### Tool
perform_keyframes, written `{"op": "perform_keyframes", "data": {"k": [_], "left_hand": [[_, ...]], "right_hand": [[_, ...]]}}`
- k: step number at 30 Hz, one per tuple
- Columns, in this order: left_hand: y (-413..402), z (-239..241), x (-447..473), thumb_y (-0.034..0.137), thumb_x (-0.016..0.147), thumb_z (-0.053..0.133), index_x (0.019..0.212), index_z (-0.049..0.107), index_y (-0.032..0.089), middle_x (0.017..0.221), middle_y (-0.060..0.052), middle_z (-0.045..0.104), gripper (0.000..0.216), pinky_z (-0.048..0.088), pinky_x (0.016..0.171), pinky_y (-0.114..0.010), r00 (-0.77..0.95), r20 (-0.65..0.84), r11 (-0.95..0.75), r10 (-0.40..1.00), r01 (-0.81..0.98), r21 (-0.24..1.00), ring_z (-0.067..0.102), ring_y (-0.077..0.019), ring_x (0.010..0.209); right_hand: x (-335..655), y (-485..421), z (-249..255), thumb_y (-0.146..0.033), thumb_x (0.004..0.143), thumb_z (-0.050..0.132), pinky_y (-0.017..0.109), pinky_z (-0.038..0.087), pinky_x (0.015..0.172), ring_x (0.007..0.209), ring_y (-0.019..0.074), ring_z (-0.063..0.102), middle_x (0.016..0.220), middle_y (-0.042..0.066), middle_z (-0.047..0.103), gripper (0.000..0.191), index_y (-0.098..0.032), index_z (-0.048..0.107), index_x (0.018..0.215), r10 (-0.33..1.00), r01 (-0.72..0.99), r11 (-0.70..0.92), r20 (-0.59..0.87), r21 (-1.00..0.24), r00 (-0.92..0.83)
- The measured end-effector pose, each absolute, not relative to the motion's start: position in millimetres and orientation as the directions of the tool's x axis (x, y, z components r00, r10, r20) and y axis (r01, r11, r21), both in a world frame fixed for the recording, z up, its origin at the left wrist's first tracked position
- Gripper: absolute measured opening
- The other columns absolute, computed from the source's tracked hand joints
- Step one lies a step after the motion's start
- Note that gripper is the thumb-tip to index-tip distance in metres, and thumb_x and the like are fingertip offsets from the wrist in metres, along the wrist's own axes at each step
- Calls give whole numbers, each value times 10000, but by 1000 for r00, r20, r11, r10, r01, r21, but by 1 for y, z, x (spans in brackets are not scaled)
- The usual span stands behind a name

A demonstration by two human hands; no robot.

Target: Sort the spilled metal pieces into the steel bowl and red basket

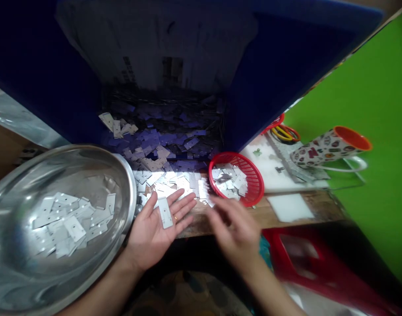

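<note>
My left hand [156, 228] lies palm up with its fingers spread, and a small flat metal plate [165, 213] rests on the palm. My right hand [235, 228] hovers palm down beside it, blurred by motion, its fingers stretched toward the loose metal plates [174, 182] heaped on the table. A large steel bowl [121, 166] at the left holds several of the same plates. A small red basket [256, 180] to the right of the heap holds more of them.
A big dark blue bin [39, 66] lies tipped behind the heap, plates spilling from it. A patterned mug [329, 147], scissors [284, 131] and white foam sheets [289, 206] sit at the right on a green surface. A red crate [306, 263] stands below.
</note>
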State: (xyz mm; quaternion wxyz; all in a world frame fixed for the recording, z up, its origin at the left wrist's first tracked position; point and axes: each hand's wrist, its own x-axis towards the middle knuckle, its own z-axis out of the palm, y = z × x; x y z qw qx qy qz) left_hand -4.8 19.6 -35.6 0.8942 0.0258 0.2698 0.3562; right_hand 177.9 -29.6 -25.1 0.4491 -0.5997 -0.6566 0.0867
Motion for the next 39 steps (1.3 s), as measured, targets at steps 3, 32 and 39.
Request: {"op": "perform_keyframes", "data": {"k": [3,32,39], "left_hand": [[16,-34,-1,505,931,381,1387,393,120,1401,-176,502,597,286,1122,-426,583,-488,736,649,-645,208,451,-277,1309],[-40,-62,-74,336,876,553,1206,625,269,1279,-67,622,345,444,1014,-341,601,-191,33,776,264,964,572,-224,1172],[-47,-97,-83,359,828,587,1134,644,228,1040,-101,703,338,492,906,-347,180,-3,-112,984,625,772,656,-260,965]], "right_hand": [[144,-38,-34,-267,832,661,289,513,704,779,191,649,871,69,696,211,-168,659,1019,928,642,343,354,-685,-118],[206,-22,-7,-361,682,772,130,310,358,447,29,398,674,-33,591,329,-161,693,931,856,-610,-55,-352,-790,378],[148,-28,-46,-282,817,634,249,439,602,639,126,553,748,7,629,120,-178,664,871,976,298,-174,-205,-939,-78]]}}
